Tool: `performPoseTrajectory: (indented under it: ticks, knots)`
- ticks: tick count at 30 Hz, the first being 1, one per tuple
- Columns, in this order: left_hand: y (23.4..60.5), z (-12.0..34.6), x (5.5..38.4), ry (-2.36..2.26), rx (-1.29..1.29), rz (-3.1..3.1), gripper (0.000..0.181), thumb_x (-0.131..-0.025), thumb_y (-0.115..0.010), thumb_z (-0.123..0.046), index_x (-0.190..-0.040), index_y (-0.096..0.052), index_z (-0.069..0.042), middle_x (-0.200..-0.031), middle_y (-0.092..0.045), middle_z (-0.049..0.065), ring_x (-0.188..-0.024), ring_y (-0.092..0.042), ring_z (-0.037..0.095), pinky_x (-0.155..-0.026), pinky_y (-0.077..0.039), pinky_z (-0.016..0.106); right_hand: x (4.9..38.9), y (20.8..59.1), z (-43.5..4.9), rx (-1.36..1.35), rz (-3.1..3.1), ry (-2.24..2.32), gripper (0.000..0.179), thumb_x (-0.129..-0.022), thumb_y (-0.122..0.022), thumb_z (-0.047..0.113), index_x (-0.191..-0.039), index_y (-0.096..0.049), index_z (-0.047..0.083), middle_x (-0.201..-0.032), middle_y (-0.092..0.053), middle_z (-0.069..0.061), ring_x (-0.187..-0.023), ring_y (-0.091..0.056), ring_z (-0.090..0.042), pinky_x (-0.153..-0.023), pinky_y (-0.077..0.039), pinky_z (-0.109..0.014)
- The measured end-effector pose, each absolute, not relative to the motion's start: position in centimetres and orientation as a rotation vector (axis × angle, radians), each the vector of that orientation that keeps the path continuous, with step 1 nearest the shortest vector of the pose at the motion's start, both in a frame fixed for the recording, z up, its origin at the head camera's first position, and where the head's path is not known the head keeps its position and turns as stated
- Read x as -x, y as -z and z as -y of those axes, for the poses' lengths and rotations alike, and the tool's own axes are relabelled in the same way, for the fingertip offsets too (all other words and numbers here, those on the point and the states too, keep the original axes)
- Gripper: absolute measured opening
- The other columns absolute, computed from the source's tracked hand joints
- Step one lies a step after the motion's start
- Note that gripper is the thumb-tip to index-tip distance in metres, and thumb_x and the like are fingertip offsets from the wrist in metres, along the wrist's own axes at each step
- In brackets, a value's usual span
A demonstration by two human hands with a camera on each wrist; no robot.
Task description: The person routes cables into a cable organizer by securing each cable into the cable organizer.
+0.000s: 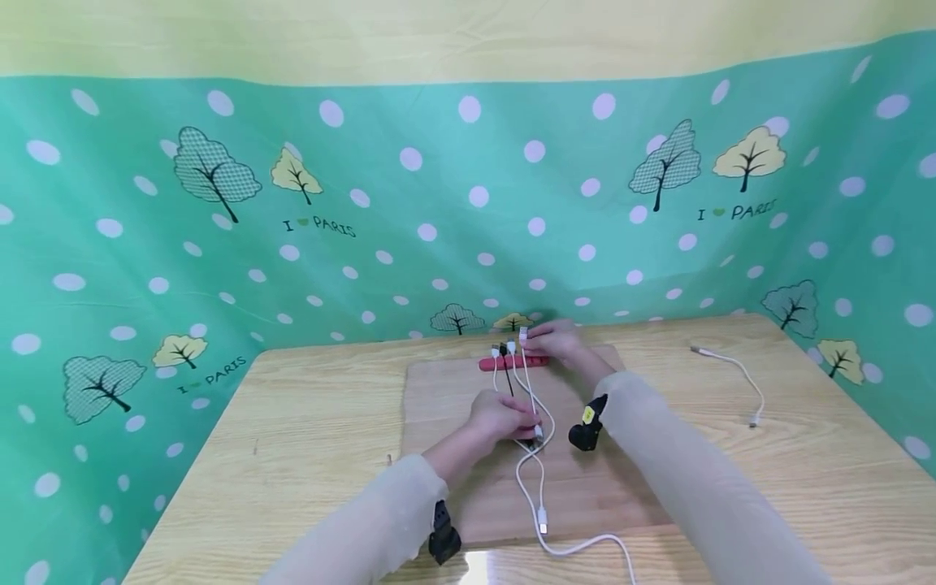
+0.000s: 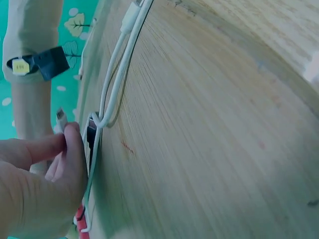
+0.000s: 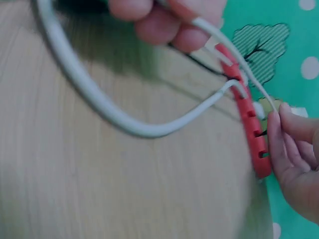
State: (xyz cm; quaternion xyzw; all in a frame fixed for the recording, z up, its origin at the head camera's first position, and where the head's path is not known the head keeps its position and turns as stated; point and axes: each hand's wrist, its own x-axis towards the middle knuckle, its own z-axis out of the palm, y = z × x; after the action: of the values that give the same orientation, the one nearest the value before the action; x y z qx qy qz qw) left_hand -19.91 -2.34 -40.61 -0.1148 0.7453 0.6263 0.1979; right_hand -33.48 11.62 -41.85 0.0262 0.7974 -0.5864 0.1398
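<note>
My left hand (image 1: 500, 416) pinches the lower end of a short white charging cable (image 1: 531, 390), whose plug (image 2: 61, 118) sticks out past the fingertips. At the cable's far end, my right hand (image 1: 553, 337) pinches it just below a white plug (image 1: 522, 333). The cable runs fairly straight between both hands. Beneath the right hand lies a red slotted cable holder (image 3: 254, 134), with a few slots showing. Other white cables and a black cable (image 1: 508, 380) sit in the holder's left part, plugs beyond it. The black cable's lower end is partly hidden by my left hand.
A wooden board (image 1: 453, 496) lies under the cables on the table (image 1: 314, 431). A long white cable (image 1: 585, 546) loops down past the board's front edge. Another short white cable (image 1: 747, 379) lies at the right. A green patterned cloth (image 1: 409, 203) hangs behind the table.
</note>
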Motion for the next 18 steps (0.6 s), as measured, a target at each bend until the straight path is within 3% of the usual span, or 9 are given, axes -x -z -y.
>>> performPoseTrajectory:
  ticks: [4, 8, 18]
  knots:
    - [40.7, 2.0, 19.8, -1.697, 0.329, -2.177, 0.011, -0.080, -0.071, 0.004, -0.091, -0.072, 0.004, -0.081, -0.075, 0.017, -0.059, -0.068, 0.009, -0.062, -0.060, 0.023, 33.6, 42.4, -11.6, 0.020, -2.546, 1.520, 0.036, -0.075, -0.081, 0.015, -0.108, -0.070, 0.003, -0.108, -0.071, -0.017, -0.095, -0.066, -0.025, -0.087, -0.055, -0.030]
    - [40.9, 1.7, 19.9, -1.624, 0.311, -2.263, 0.006, -0.079, -0.072, 0.003, -0.085, -0.072, 0.002, -0.074, -0.074, 0.014, -0.055, -0.067, 0.010, -0.057, -0.059, 0.023, 33.8, 43.1, -11.5, 0.073, -2.667, 1.397, 0.030, -0.076, -0.080, 0.017, -0.102, -0.072, 0.005, -0.105, -0.072, -0.014, -0.095, -0.065, -0.025, -0.088, -0.054, -0.033]
    - [40.2, 1.8, 19.8, -1.282, 0.062, -2.628, 0.011, -0.075, -0.076, -0.001, -0.066, -0.071, -0.002, -0.059, -0.070, 0.010, -0.049, -0.066, 0.012, -0.047, -0.053, 0.018, 33.9, 43.1, -10.6, 0.074, -2.865, 1.216, 0.020, -0.075, -0.081, 0.016, -0.091, -0.075, 0.006, -0.094, -0.074, -0.012, -0.084, -0.064, -0.021, -0.071, -0.051, -0.023]
